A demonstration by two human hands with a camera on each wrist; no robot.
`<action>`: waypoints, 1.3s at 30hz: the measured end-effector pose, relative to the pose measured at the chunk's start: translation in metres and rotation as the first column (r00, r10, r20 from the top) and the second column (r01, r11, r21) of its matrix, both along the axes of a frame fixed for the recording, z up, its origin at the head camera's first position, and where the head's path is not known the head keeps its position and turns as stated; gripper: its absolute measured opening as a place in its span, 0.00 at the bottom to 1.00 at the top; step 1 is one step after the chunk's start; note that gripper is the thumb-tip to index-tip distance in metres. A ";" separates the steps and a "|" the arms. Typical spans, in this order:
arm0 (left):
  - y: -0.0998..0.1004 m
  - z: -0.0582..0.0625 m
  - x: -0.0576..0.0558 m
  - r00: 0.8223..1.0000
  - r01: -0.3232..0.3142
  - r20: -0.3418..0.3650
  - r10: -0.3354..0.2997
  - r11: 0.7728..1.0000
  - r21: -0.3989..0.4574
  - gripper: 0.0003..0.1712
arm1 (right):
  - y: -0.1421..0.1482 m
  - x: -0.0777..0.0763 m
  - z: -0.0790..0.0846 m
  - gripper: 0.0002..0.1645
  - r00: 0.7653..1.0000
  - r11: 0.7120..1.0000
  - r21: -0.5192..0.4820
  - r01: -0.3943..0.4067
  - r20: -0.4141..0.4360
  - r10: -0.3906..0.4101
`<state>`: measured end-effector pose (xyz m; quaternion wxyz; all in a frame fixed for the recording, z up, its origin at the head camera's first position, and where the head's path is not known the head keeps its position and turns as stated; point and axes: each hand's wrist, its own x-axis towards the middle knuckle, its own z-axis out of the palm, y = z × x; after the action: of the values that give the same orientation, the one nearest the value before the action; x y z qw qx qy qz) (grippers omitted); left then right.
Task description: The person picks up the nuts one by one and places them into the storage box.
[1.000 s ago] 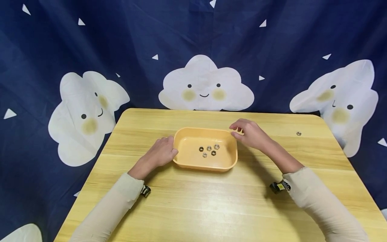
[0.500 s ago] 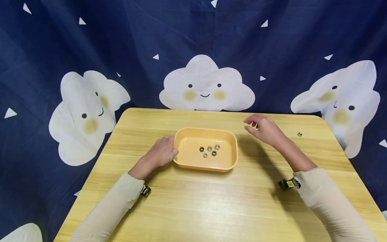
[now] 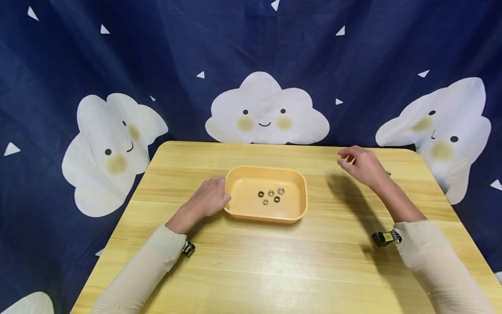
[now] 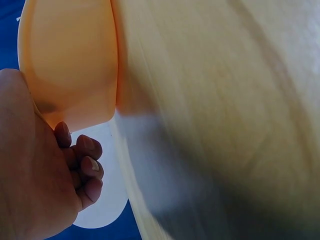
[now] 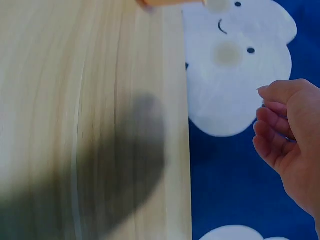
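An orange plastic tray (image 3: 266, 217) sits mid-table in the head view. My left hand (image 3: 208, 197) grips its left end by the rim; in the left wrist view the fingers (image 4: 89, 170) curl beside the tray's outer wall (image 4: 70, 65). Inside the tray lie several small hex nuts, two of them dark, such as the dark nut (image 3: 261, 194), and others silvery, such as the silver nut (image 3: 281, 191). My right hand (image 3: 362, 165) hovers over the table to the right of the tray, fingers loosely bent, holding nothing. Behind it, partly covered, a single nut (image 3: 388, 173) lies on the table.
The wooden table (image 3: 251, 270) has its far edge close to a dark blue curtain (image 3: 251, 39) printed with white clouds. Dark wrist cameras are strapped to both forearms, one (image 3: 386, 237) at the right sleeve.
My right hand has moved away from the tray's right rim, rightward toward the lone nut, and now partly covers it. My left hand and the tray have stayed put.
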<state>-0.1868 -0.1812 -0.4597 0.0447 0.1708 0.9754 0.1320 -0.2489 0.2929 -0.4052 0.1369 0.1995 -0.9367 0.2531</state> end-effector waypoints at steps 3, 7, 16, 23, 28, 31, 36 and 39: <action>-0.001 0.000 0.000 1.000 -0.001 0.000 0.001 1.000 0.000 0.10 | 0.009 0.000 0.000 0.12 1.000 1.000 -0.007 0.020 -0.004 -0.020; -0.001 -0.001 -0.001 1.000 -0.007 -0.004 0.007 1.000 -0.001 0.11 | 0.021 -0.002 -0.001 0.12 1.000 1.000 -0.003 0.030 -0.002 -0.030; -0.001 -0.001 -0.001 1.000 -0.012 0.007 0.012 1.000 0.003 0.11 | 0.043 -0.003 -0.006 0.16 0.997 0.997 0.038 0.068 0.041 -0.070; -0.001 0.000 -0.001 1.000 0.001 -0.006 -0.001 1.000 -0.002 0.10 | 0.060 -0.004 -0.011 0.18 0.992 0.992 0.076 0.100 0.065 -0.105; -0.001 -0.001 0.000 1.000 -0.001 -0.007 0.001 1.000 0.005 0.10 | 0.068 -0.003 -0.017 0.19 0.988 0.990 0.077 0.118 0.088 -0.125; -0.001 -0.001 0.000 1.000 -0.003 -0.004 0.003 1.000 0.007 0.11 | 0.072 -0.002 -0.018 0.20 0.984 0.988 0.084 0.133 0.110 -0.142; 0.000 -0.001 0.001 1.000 -0.003 -0.008 0.003 1.000 0.008 0.10 | 0.079 -0.001 -0.021 0.21 0.975 0.983 0.088 0.159 0.142 -0.170; 0.000 -0.001 0.002 1.000 0.002 -0.009 -0.002 1.000 0.009 0.10 | 0.085 -0.001 -0.024 0.23 0.972 0.983 0.085 0.165 0.154 -0.177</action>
<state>-0.1853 -0.1812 -0.4602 0.0396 0.1725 0.9748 0.1356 -0.2502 0.3778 -0.4293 0.0747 0.1018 -0.9668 0.2221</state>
